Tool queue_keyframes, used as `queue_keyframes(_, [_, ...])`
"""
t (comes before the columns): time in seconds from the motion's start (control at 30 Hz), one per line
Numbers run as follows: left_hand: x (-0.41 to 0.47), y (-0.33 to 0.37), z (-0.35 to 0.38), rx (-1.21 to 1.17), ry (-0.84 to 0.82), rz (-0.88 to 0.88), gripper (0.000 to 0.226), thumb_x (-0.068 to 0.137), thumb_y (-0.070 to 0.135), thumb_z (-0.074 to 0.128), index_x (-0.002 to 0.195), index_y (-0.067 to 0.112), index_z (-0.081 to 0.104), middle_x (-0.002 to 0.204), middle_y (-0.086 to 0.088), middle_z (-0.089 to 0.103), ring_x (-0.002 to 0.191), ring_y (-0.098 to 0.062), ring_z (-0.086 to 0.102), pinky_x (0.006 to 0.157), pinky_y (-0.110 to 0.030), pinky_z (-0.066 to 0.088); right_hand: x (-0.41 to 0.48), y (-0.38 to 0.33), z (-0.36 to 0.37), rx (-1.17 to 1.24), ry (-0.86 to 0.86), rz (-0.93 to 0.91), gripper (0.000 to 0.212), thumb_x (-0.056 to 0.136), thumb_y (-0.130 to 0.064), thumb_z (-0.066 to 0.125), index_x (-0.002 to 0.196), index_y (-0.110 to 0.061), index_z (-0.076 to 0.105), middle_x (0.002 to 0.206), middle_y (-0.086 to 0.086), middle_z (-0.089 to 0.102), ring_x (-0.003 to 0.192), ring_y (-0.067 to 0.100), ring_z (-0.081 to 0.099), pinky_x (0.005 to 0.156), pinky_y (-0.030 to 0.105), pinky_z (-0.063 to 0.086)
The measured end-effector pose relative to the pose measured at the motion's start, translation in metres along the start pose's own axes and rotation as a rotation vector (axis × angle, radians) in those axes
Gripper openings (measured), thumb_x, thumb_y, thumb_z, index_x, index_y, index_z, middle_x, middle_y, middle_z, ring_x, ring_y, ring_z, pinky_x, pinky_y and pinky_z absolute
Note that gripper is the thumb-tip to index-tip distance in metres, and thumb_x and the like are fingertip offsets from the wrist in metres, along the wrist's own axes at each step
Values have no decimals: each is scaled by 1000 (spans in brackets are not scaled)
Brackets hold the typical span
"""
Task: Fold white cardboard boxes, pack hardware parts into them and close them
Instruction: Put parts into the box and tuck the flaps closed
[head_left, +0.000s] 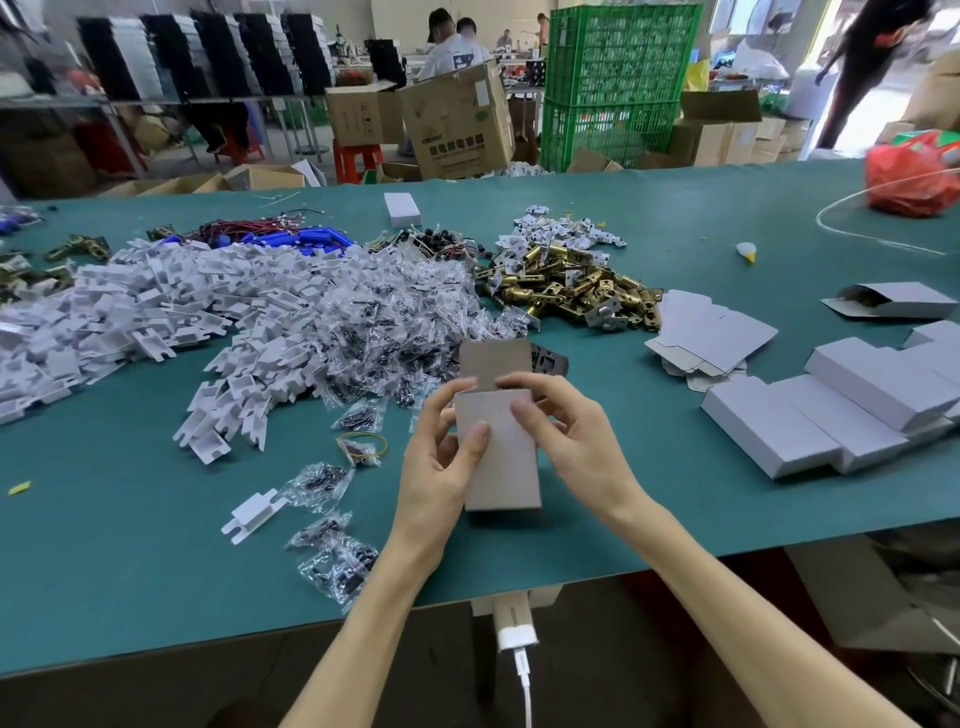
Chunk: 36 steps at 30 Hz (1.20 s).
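A small cardboard box (506, 457) is held upright over the green table (130, 545), its grey-brown top flap standing open at the far end. My left hand (441, 462) grips its left side, thumb on the front face. My right hand (566, 436) holds the right side near the top, fingers at the flap's fold. A dark part (549, 359) lies just behind the box. Heaps of white plastic brackets (156, 317), bagged black screws (395, 306) and brass latch parts (566, 283) cover the table beyond.
Closed white boxes (831, 410) are lined up at the right, flat box blanks (711, 332) behind them. Loose screw bags (332, 556) and one bracket (254, 514) lie near the front edge. A red bag (909, 176) sits far right. People, cartons and green crates stand behind.
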<state>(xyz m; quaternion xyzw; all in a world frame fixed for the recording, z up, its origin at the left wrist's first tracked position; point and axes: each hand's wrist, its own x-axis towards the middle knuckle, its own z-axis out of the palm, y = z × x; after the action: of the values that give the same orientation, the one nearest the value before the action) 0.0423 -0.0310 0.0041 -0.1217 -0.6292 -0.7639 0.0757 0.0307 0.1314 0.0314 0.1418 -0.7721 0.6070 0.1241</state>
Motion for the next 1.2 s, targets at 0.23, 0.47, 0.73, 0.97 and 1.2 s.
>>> queue_keyframes(0.23, [1, -4, 0, 68, 66, -86, 7, 103, 26, 63, 105, 20, 66, 95, 1, 72, 82, -15, 68, 63, -32, 58, -10, 13, 11, 70, -8, 128, 15, 104, -31, 57, 105, -26, 72, 99, 0, 71, 86, 27, 64, 69, 41, 50])
queue_keyframes(0.47, [3, -8, -1, 116, 114, -142, 24, 106, 27, 57, 103, 6, 68, 89, -8, 71, 76, -18, 60, 65, -40, 49, -14, 22, 12, 154, 12, 241, 14, 102, -25, 61, 102, -19, 74, 97, 1, 73, 81, 14, 64, 70, 32, 50])
queue_keyframes(0.73, [2, -6, -4, 95, 109, -90, 10, 103, 20, 64, 104, 25, 72, 105, 0, 75, 83, -18, 65, 71, -48, 56, -17, 21, 9, 230, 48, 205, 6, 99, -19, 66, 105, -18, 67, 104, -4, 69, 87, 12, 65, 71, 26, 54])
queue_keyframes(0.97, [3, -8, -4, 38, 174, -76, 31, 90, 32, 74, 119, 34, 62, 94, -1, 66, 85, -22, 64, 74, -46, 55, -17, 18, 10, 344, 23, 227, 35, 97, -19, 69, 128, -26, 54, 100, -1, 68, 85, 15, 68, 71, 28, 55])
queue_keyframes(1.2, [3, -4, -2, 82, 172, -155, 35, 91, 53, 68, 70, 25, 63, 74, -13, 54, 71, -25, 46, 67, -46, 37, -18, 20, 11, 234, -8, 249, 22, 94, -16, 73, 114, -11, 67, 105, 1, 73, 87, 9, 66, 76, 27, 55])
